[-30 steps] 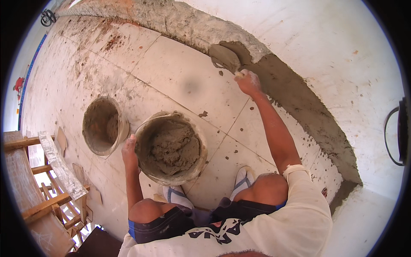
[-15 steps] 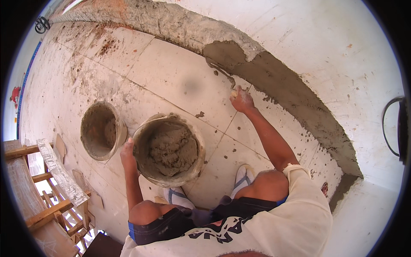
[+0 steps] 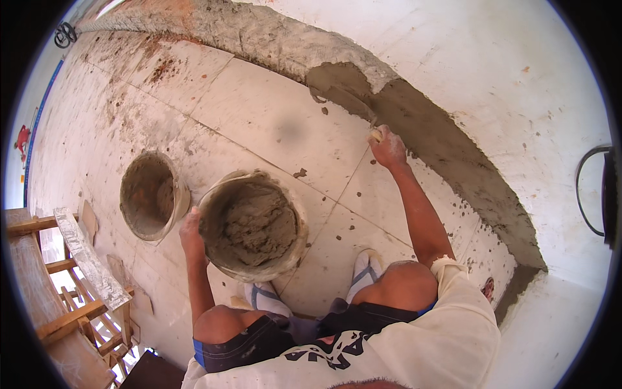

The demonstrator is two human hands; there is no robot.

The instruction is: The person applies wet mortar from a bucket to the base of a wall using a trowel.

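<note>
- A trowel (image 3: 353,102) is grasped by its handle in the right hand (image 3: 389,148), the fingers being closed around it.
- The trowel's blade is held low along the wall (image 3: 499,71), against a band of wet grey mortar (image 3: 447,139); its outline is hard to make out there, as it is coated in the same grey.
- The left hand (image 3: 191,233) is placed at the left side of a large bucket (image 3: 300,249), with the thumb raised by the rim; the other fingers are hidden, so whether the rim is gripped cannot be told.
- The large bucket is stood upright on the tiled floor (image 3: 249,107), in front of the feet, and is partly filled with lumpy grey mortar (image 3: 259,227).
- A smaller bucket (image 3: 183,201) is set just left of the large one, its inner wall smeared with mortar.
- Beyond the trowel, a strip of rough, drier wall base (image 3: 253,39) is exposed.
- Small crumbs of mortar are scattered over the floor, most thickly along the wet band.
- A wooden frame (image 3: 68,321) is seen at lower left, and a dark object with a curved loop (image 3: 608,194) is seen at far right.
</note>
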